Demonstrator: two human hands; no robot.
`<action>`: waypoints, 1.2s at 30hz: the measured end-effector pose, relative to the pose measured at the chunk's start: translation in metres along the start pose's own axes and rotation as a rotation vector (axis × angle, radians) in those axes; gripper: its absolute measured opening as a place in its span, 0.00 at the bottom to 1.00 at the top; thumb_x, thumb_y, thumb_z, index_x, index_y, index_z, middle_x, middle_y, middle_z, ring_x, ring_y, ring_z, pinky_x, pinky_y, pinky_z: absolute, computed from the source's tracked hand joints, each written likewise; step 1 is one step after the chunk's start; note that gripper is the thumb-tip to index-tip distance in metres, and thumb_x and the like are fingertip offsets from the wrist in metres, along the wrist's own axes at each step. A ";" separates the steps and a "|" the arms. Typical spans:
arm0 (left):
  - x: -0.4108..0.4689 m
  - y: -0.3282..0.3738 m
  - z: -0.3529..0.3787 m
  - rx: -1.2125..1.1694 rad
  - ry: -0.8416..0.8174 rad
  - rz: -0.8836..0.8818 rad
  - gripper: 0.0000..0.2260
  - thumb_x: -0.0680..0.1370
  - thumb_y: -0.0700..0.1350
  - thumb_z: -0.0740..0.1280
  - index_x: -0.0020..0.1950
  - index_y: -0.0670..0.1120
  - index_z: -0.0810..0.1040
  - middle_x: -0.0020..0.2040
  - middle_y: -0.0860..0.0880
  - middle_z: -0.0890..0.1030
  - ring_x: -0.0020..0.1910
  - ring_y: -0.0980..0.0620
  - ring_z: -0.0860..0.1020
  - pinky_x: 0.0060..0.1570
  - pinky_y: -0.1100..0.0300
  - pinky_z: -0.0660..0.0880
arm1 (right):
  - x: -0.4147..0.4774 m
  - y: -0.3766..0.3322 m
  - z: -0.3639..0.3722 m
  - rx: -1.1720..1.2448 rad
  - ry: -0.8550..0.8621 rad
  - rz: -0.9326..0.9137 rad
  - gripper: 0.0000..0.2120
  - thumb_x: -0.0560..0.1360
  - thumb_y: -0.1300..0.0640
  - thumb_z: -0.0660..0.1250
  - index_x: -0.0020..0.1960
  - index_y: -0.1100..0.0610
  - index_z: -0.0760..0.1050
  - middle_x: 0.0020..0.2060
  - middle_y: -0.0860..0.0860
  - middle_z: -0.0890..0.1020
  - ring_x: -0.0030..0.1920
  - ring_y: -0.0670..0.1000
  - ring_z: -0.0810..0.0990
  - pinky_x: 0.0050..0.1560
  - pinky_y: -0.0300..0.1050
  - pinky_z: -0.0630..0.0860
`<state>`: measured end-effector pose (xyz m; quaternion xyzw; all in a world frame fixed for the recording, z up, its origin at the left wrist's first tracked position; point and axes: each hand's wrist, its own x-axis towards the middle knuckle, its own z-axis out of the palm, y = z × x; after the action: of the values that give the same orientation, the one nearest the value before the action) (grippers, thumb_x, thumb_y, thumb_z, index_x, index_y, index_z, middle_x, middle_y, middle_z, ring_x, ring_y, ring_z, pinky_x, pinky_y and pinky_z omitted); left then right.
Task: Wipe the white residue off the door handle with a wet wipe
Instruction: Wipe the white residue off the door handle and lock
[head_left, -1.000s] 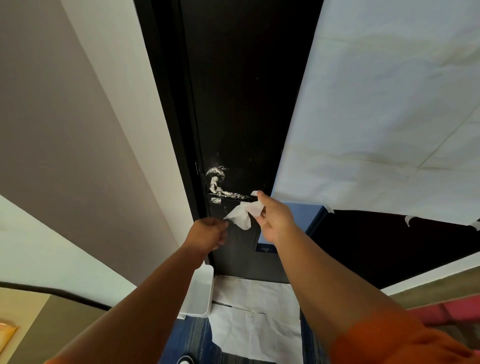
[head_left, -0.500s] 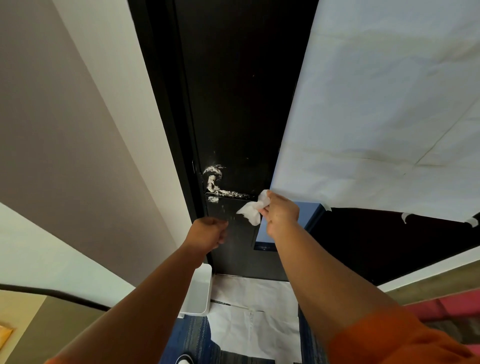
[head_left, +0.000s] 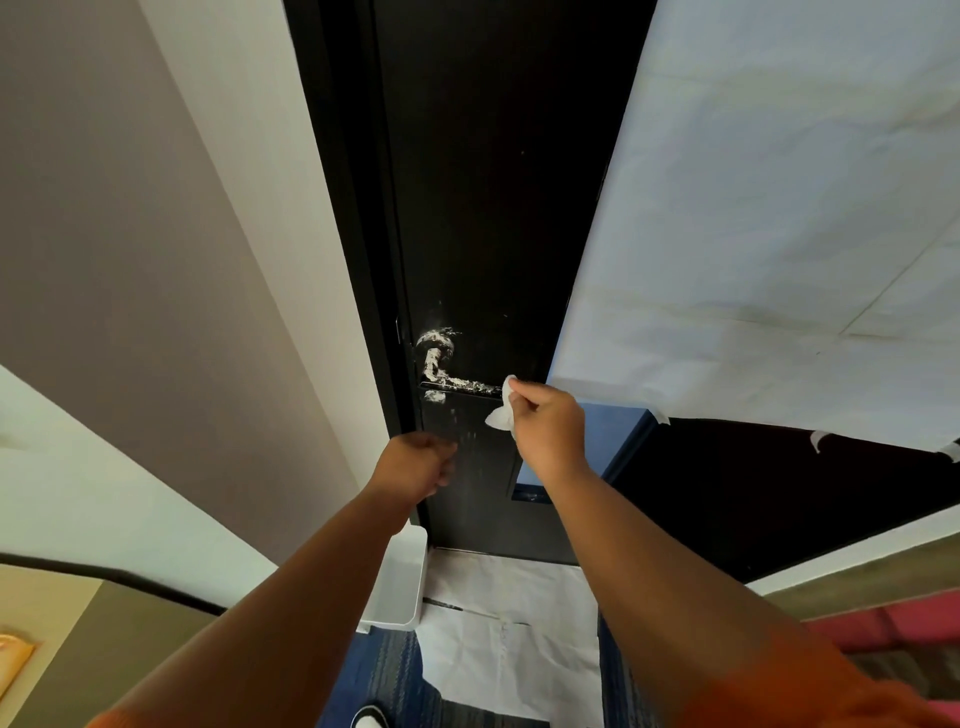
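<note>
A dark lever door handle (head_left: 457, 385) sits on the black door (head_left: 498, 208), streaked with white residue along its top and around its round base. My right hand (head_left: 545, 421) grips a crumpled white wet wipe (head_left: 503, 410) and holds it against the free right end of the handle. My left hand (head_left: 421, 465) hangs below the handle with curled fingers and nothing visible in it, close to the door face.
White paper sheeting (head_left: 753, 234) covers the wall to the right, and more paper (head_left: 509, 634) lies on the floor. A white bin (head_left: 397, 587) stands at the door's foot. A blue box (head_left: 613, 447) sits behind my right hand. The door frame (head_left: 343, 260) runs down the left.
My right hand has risen with the wipe from below the handle up to the handle's right end. The left hand has stayed in place.
</note>
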<state>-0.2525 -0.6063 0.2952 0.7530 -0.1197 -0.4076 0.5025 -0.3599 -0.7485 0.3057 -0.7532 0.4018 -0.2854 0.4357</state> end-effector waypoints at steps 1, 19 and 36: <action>-0.001 0.001 -0.001 0.001 0.006 0.005 0.07 0.81 0.42 0.68 0.45 0.42 0.80 0.39 0.42 0.78 0.37 0.46 0.75 0.37 0.57 0.71 | 0.005 -0.002 -0.002 -0.011 -0.022 -0.008 0.12 0.80 0.58 0.67 0.62 0.54 0.82 0.58 0.51 0.84 0.58 0.50 0.81 0.58 0.34 0.74; -0.016 -0.003 -0.007 -0.026 0.051 0.032 0.05 0.82 0.44 0.68 0.50 0.44 0.82 0.42 0.43 0.83 0.38 0.48 0.80 0.39 0.60 0.76 | 0.027 -0.002 0.003 0.061 -0.101 -0.019 0.08 0.75 0.56 0.74 0.53 0.53 0.86 0.47 0.47 0.87 0.48 0.43 0.84 0.52 0.37 0.79; -0.021 0.001 -0.005 -0.026 0.045 0.026 0.07 0.81 0.44 0.68 0.52 0.41 0.82 0.40 0.44 0.82 0.38 0.48 0.79 0.41 0.58 0.76 | 0.022 0.008 -0.011 -0.027 -0.087 -0.058 0.09 0.75 0.56 0.75 0.54 0.53 0.86 0.47 0.45 0.85 0.47 0.42 0.81 0.47 0.30 0.75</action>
<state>-0.2618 -0.5913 0.3069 0.7539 -0.1126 -0.3855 0.5200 -0.3603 -0.7740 0.3049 -0.7821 0.3642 -0.2594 0.4340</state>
